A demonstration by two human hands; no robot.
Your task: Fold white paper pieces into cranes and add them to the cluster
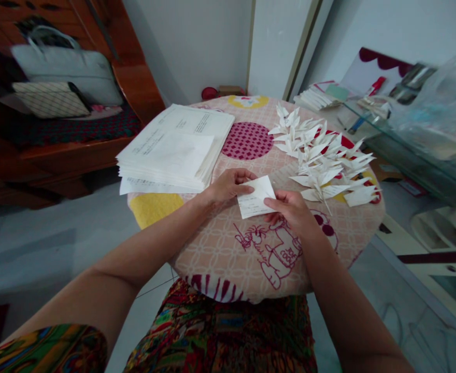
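Pink cloth [208, 248] covers the round desk [344, 233]. A paper stack [169, 147] sits on the left, folded papers [321, 151] on the right. A grey bag [72, 70] rests on a wood seat [68, 151]. Both arms [166, 233] reach forward. The left hand [228, 186] and right hand [292, 208] are close together, each pinching one side of a small white paper [259, 193] over the desk's middle.

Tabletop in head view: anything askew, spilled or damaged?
Mildly askew: the paper stack has uneven edges, and a printed sheet juts out beneath its near left corner. To the right, the folded paper pieces lie jumbled, tips pointing every which way. No spill shows; the held paper looks intact.
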